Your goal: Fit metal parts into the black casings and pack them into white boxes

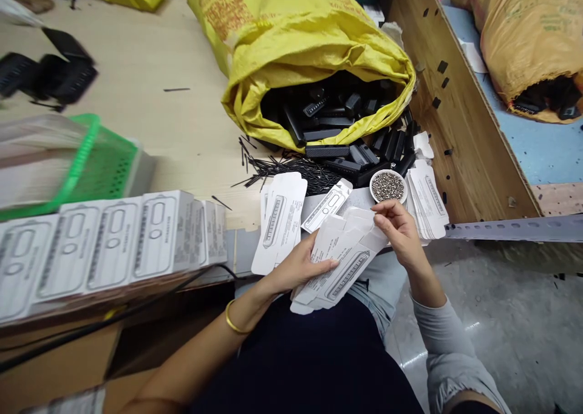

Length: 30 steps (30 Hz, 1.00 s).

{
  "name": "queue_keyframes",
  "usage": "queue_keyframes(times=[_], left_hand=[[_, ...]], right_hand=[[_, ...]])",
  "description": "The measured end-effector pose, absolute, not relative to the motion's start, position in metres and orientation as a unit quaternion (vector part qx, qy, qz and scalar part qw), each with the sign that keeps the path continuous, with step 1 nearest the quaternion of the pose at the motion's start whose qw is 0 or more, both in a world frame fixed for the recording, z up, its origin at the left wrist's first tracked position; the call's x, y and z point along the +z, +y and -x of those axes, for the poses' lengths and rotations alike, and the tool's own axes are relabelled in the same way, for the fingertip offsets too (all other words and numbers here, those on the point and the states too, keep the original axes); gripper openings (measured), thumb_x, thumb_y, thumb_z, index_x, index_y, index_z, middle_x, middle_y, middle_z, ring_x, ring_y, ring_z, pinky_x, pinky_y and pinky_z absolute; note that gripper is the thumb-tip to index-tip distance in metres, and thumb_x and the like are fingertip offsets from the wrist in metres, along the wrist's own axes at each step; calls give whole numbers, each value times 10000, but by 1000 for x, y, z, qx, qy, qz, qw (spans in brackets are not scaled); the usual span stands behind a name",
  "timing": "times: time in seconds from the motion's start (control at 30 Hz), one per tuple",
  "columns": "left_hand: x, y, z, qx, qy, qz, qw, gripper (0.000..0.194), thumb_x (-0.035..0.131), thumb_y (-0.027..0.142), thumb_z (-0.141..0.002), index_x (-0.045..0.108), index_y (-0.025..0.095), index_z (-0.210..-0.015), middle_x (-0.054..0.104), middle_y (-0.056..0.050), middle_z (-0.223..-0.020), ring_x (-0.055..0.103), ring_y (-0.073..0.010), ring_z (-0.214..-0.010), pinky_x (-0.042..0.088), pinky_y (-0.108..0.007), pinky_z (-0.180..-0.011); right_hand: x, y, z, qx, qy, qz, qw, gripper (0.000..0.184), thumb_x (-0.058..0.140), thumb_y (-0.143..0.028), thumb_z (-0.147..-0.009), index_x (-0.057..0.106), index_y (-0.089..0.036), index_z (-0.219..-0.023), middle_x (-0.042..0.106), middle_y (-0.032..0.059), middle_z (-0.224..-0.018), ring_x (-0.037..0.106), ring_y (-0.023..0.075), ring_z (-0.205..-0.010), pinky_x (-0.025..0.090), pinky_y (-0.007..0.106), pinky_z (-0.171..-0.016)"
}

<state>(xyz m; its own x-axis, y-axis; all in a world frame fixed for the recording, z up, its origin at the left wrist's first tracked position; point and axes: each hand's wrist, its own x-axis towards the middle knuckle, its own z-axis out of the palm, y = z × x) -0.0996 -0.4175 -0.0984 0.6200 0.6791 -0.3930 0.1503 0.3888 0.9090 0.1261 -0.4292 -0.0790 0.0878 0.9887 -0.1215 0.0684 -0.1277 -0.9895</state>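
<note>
My left hand (298,267) grips a fanned stack of flat white printed cartons (339,268) from underneath, held over my lap at the table's front edge. My right hand (396,226) pinches the upper right corner of the top carton in that stack, fingers closed on it. Just beyond my right hand sits a small white bowl of tiny metal parts (387,186). More flat cartons (280,220) lie on the table edge to the left of the stack, and another pile (426,198) lies to the right of the bowl.
An open yellow sack (291,44) spills black plastic parts (346,153) and thin black pins (282,168) onto the wooden table. A row of assembled white boxes (109,244) stands at left, behind it a green basket (91,159). A wooden divider (460,110) rises on the right.
</note>
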Motion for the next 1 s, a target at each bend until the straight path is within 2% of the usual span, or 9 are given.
queue_keyframes(times=[0.1,0.27,0.37,0.5,0.67,0.9,1.0], left_hand=[[-100,-417,100,184,400,-515,736,693,709,340,-749,414,172,-1353,561,-129,-1293,492,-323,-1226,432,-431,-989],[-101,-417,99,179,404,-503,743,679,705,344,-751,422,162,-1342,573,-134,-1276,502,-320,-1215,437,-427,-981],[-99,-417,98,177,409,-515,733,640,697,352,-756,453,167,-1318,575,-125,-1275,532,-310,-1173,435,-422,-981],[-95,-418,95,175,405,-543,715,622,688,344,-761,465,178,-1318,557,-111,-1304,524,-296,-1184,412,-406,-1007],[-93,-419,93,170,390,-539,727,581,677,332,-770,493,172,-1298,587,-106,-1270,537,-290,-1172,416,-407,-1003],[-95,-420,94,159,398,-537,726,605,682,345,-773,474,175,-1315,570,-109,-1296,548,-283,-1156,429,-384,-987],[-94,-421,95,163,391,-534,732,604,680,345,-774,470,180,-1316,565,-106,-1303,540,-284,-1168,430,-379,-983]], right_hand=[[-81,-431,-124,407,-536,589,448,146,614,-329,-844,614,-236,-957,549,0,-764,487,132,-687,407,276,-665],[-83,-432,-122,312,-584,585,469,60,609,-282,-843,628,-231,-866,563,27,-856,505,147,-738,423,305,-711],[-80,-430,-122,354,-559,591,462,104,614,-316,-842,608,-220,-803,570,17,-792,504,146,-714,411,294,-681],[-72,-423,-127,418,-553,596,406,249,580,-374,-859,582,-195,-686,513,0,-682,469,131,-668,360,269,-619],[-72,-415,-133,531,-499,586,353,414,554,-494,-844,449,-182,-593,384,-32,-592,328,84,-544,239,230,-485],[-72,-411,-135,553,-514,578,311,437,552,-498,-839,397,-183,-579,331,-44,-598,291,72,-539,205,223,-474],[-68,-414,-138,560,-506,562,339,378,564,-474,-845,450,-184,-630,363,-48,-595,309,72,-532,218,219,-477]])
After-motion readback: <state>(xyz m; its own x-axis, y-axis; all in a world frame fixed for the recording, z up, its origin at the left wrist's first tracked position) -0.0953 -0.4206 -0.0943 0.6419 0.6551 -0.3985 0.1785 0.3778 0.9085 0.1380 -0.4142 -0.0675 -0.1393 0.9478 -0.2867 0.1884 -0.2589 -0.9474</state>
